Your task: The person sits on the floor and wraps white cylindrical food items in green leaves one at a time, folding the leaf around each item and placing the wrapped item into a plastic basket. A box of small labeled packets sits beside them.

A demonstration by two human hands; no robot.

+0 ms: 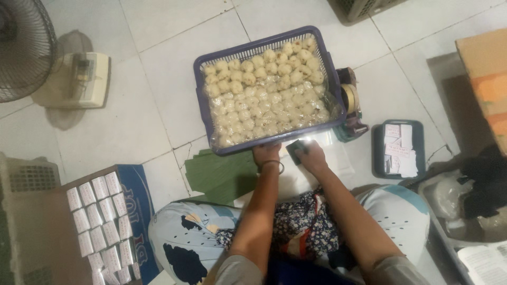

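Head view shows your left hand (266, 154) and right hand (311, 155), fingers closed on a small dark-green packet (297, 151) at the purple basket's (203, 89) near rim; keep it flat over the clear sheet (338, 153); press evenly.

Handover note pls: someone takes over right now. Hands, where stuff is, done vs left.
Left hand: at the near rim of the purple basket, grip unclear.
Right hand: on a small dark item over clear bags.
Basket is full of pale round balls; green sheets to its left, tape dispenser to its right.
Done: rows of white packets in the box at left.
Left: the balls in the basket.
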